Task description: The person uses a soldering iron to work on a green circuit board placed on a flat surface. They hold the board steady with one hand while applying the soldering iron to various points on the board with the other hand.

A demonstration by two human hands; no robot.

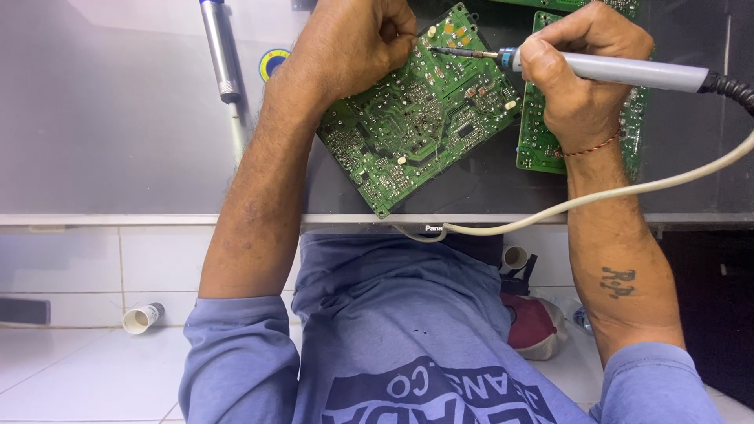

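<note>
A green circuit board (416, 118) lies tilted on a dark grey work surface (118, 118), solder side up. My left hand (353, 47) is curled into a fist on the board's upper left corner, fingertips pinched together close to the iron's tip. I cannot see anything between the fingers. My right hand (581, 78) grips the grey handle of a soldering iron (628, 72). Its thin metal tip (452, 52) touches the board near the top edge, just right of my left fingers.
A second green board (534, 141) lies partly under my right hand. The iron's white cable (628, 192) trails over the table's front edge. A metal pen-like tool (218, 51) and a yellow-blue round thing (273, 61) lie at left. Below are white floor tiles, a white tube (141, 318) and a red cap (534, 326).
</note>
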